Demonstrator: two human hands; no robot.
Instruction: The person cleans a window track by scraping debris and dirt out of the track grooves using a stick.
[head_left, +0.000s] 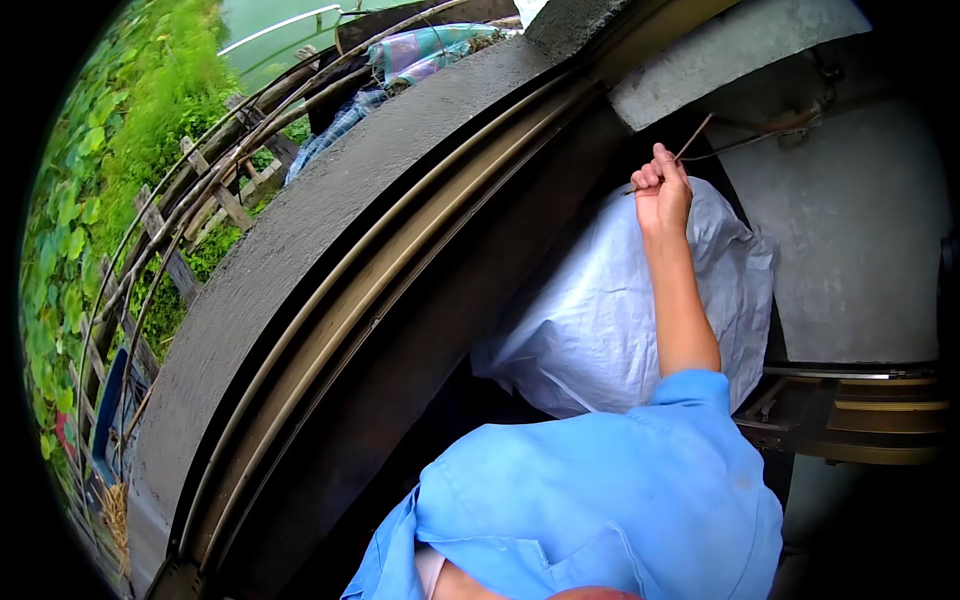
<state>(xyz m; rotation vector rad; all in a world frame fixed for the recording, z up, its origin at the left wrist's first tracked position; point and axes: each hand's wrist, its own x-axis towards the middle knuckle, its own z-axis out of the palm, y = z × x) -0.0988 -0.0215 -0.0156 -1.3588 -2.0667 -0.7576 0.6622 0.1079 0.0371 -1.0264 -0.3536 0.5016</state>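
Note:
My right hand (662,192) is raised at the end of my bent-free, outstretched arm, palm side partly showing. Its fingers are closed around a thin brown rod (697,135), which sticks out up and to the right past the fingertips. Whether the rod is wood or metal cannot be made out. Below and behind the hand bulges a large white woven sack (590,320), partly covered by my forearm. My left hand does not appear.
A tan window track (375,300) and a rough concrete sill (270,265) curve along the left. Outside are wooden poles (190,175), draped cloth (425,50) and green plants (100,150). A grey panel (740,60) juts at upper right, before a grey wall (850,240).

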